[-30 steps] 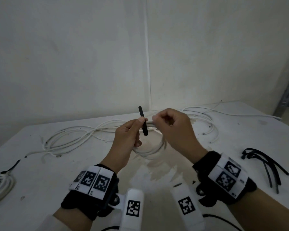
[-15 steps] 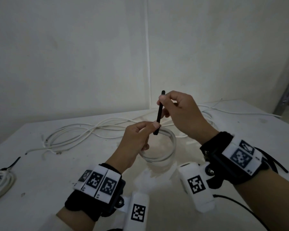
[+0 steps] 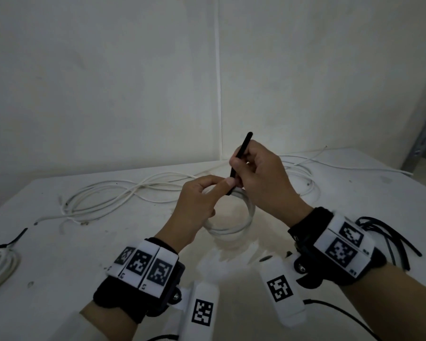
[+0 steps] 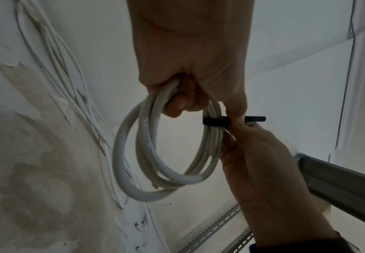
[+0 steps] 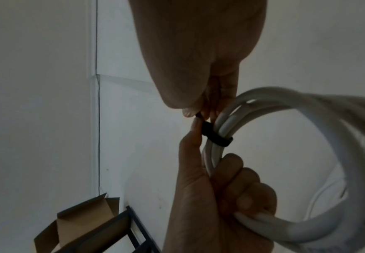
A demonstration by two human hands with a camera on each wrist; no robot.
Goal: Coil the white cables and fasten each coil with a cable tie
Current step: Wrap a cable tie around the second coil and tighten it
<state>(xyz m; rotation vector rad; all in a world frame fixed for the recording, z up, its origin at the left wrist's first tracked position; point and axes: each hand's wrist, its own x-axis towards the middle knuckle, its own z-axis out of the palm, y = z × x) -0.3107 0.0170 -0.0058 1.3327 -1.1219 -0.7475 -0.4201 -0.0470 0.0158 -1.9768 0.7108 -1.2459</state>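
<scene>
Left hand raised above the table at centre frame in the head view, wrist low, fingers curled round the white coil and gripping its upper arc, thumb stretched forward to press the black cable tie against the strands. Right hand just right of it and slightly higher, knuckles up, thumb and forefinger pinching the tie's free tail. Tail pointing up and a little right, long axis near vertical, tip clear above the right hand's knuckles, lower end meeting the coil where the two hands touch. Coil hanging below the left hand as an upright ring, opening facing the camera, lower arc close over the tabletop; touching it or not, cannot tell. In the left wrist view, tie looped across the bundled strands of the coil, free end sticking out to the right past the thumb. Loose white cables sprawled across the far table, left to right. A tied coil at the left edge of frame. Spare black ties lying at the right edge, behind the right wrist.
</scene>
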